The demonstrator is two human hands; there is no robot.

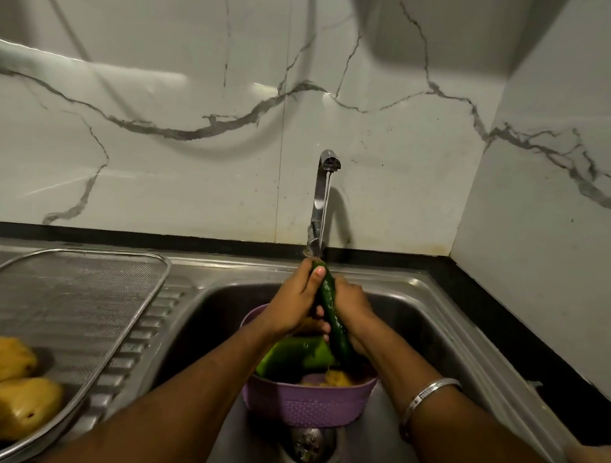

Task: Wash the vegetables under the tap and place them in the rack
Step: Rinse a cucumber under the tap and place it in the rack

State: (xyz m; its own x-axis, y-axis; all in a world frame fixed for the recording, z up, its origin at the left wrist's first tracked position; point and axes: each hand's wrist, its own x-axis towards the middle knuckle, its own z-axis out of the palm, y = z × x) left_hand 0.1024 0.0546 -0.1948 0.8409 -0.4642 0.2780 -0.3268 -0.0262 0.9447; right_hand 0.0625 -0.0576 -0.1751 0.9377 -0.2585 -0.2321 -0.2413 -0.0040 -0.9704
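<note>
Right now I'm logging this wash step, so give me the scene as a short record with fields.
being washed: cucumber
held by: left hand and right hand, both gripping it
tap: running onto the cucumber's top end
below the hands: purple basket in the sink, green vegetables inside
rack: on the drainboard, yellow fruits in it

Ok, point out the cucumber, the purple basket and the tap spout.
cucumber point(330, 312), head view, middle of its dark green body.
purple basket point(305, 401), head view, near front wall.
tap spout point(331, 160), head view, curved tip.
</note>
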